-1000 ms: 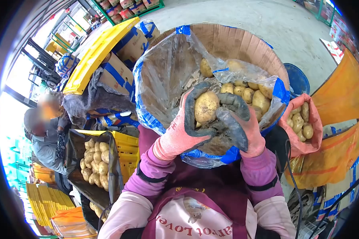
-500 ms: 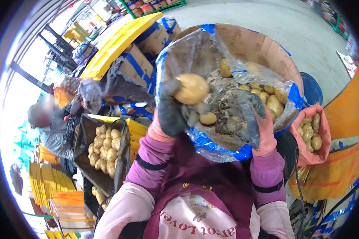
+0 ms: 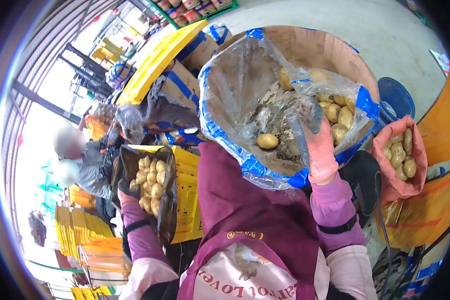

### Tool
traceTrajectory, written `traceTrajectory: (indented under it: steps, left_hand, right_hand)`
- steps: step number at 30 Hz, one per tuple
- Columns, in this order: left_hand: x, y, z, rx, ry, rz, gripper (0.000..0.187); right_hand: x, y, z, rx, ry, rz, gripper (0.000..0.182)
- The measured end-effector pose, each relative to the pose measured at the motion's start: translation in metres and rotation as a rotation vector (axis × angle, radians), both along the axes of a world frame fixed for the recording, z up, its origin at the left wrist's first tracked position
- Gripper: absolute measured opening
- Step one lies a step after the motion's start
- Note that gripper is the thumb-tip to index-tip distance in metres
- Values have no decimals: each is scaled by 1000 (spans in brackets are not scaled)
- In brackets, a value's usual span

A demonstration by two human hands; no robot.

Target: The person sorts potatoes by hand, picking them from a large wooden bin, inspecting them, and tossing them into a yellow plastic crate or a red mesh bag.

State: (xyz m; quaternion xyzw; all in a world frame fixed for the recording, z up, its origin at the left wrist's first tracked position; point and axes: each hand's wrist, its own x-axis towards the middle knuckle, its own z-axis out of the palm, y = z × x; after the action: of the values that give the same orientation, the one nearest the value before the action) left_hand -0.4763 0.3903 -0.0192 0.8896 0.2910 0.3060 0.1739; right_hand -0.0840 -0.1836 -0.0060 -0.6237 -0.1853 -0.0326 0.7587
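Note:
My right hand (image 3: 309, 131), in a dirty grey and coral glove, is inside a large round carton (image 3: 330, 47) lined with clear plastic. Its thumb and fingers are apart, with nothing visible held between them. Below and left of it, a single potato (image 3: 267, 141) lies on the soiled plastic, and several more potatoes (image 3: 344, 117) are heaped at the carton's right side. My left hand (image 3: 128, 192), gloved alike, reaches over the left edge of a black-lined yellow crate (image 3: 187, 195). Its fingers look spread beside the potatoes (image 3: 152, 182) in that crate.
At the right stand a coral sack (image 3: 412, 185) of potatoes and a blue bucket (image 3: 397, 97). Another person (image 3: 92, 172) works at the left, beyond the crate. A yellow crate (image 3: 160, 62) lies tilted against taped cartons at upper left. A black cable (image 3: 382, 225) hangs near my right arm.
My left hand has moved from the carton, where it held a large potato, down left to the crate; that potato is no longer in it. My right hand has shifted slightly up inside the carton.

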Motion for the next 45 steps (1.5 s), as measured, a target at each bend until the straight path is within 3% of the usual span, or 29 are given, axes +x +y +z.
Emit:
traceTrajectory:
  steps: [2,4,7,9,10,12,14,16,18,19,21,22,25,26,29,30,32,34,35,36,37,39,40,41,43,45]
  left_hand:
    - [82,-88,60,-802,-538,-232,24]
    - [177,-169,113,-782,-688,-163,27]
    - [289,-260,151,-354,-242,-450,34]
    - [352,-327,158,-11,221,-700,31]
    - [380,-357,149,-35,359,-840,31]
    - [434,-362,90,660,536,-1112,31]
    - [467,-392,48,636,1185,-952,33]
    - [469,-408,12,759,1490,-958,38]
    - [461,-392,-39,639,1570,-939,45]
    - [454,-385,-55,643,1578,-949,45]
    - [438,-373,-64,567,1381,-964,54]
    - [437,-373,-60,562,1384,-960,54]
    - [455,-377,-25,192,1472,-781,63]
    - [455,-380,-8,201,1473,-788,63]
    - [446,-393,60,-308,961,-1008,52]
    - [440,-395,76,-481,854,-1084,48]
    - [424,-398,101,-514,726,-1176,43]
    - [400,-402,118,-313,504,-1308,43]
    - [389,-399,122,-580,624,-1260,49]
    - [377,-399,129,-693,729,-1190,49]
    - [367,-386,121,-972,706,-1160,54]
    - [341,-375,114,-1581,530,-1177,71]
    - [320,-374,120,-1686,393,-1114,79]
    - [302,-366,121,-1739,225,-1118,79]
    - [270,-334,115,-1901,-62,-1249,75]
    - [229,-286,106,-1871,-309,-1048,71]
  right_hand:
    - [-1,-2,1,52,37,21,36]
    - [3,-2,-5,205,116,110,35]
    - [1,-4,-7,162,-69,52,34]
    - [1,-6,-9,147,-170,-13,35]
    - [1,-7,-8,145,-191,-40,36]
    - [0,-9,-3,220,-117,-64,37]
    - [0,-9,-1,295,-20,-66,37]
    - [1,-10,-4,269,-33,-99,37]
    - [3,-10,-6,258,-42,-126,35]
    - [3,-10,-4,463,144,-15,34]
    - [3,-10,-4,723,394,169,33]
    - [3,-12,-6,722,398,174,33]
    - [8,-16,-5,647,342,195,33]
    - [8,-18,0,514,222,78,31]
    - [7,-22,11,231,-33,-173,27]
    - [10,-22,10,298,84,-93,28]
    - [11,-23,16,363,183,5,30]
    - [7,-23,26,220,118,206,26]
    - [2,-31,35,273,152,191,21]
    - [4,-34,29,167,-85,132,21]
    - [7,-37,24,77,-314,43,21]
    - [15,-40,-3,48,-374,12,29]
    - [17,-35,-22,132,-342,-7,35]
    - [18,-36,-22,196,-279,138,38]
    - [21,-35,-29,143,-113,215,35]
    - [19,-42,-23,-330,-538,100,35]
